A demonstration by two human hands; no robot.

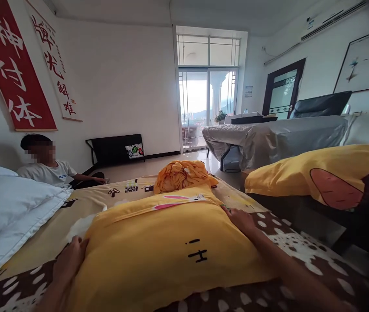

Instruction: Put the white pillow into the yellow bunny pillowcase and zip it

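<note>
A yellow pillow [145, 242] with a rabbit print and the letters "Hi" lies flat on the bed in front of me. The lettering appears upside down from my side. My left hand [72, 255] is at the pillow's left edge, its fingers curled against the cloth. At the far right edge, my right hand [241, 220] grips the pillow's side with bent fingers. Part of each hand's grip is hidden by the cloth. Just beyond the pillow sits a crumpled bundle of orange-yellow cloth [182, 175].
White pillows [15, 208] are stacked at left on the patterned bedspread [298, 242]. Another person [46, 164] sits beyond them. A yellow cloth with a carrot print [288, 173] drapes over something dark at right. Behind stands a plastic-covered table [269, 134].
</note>
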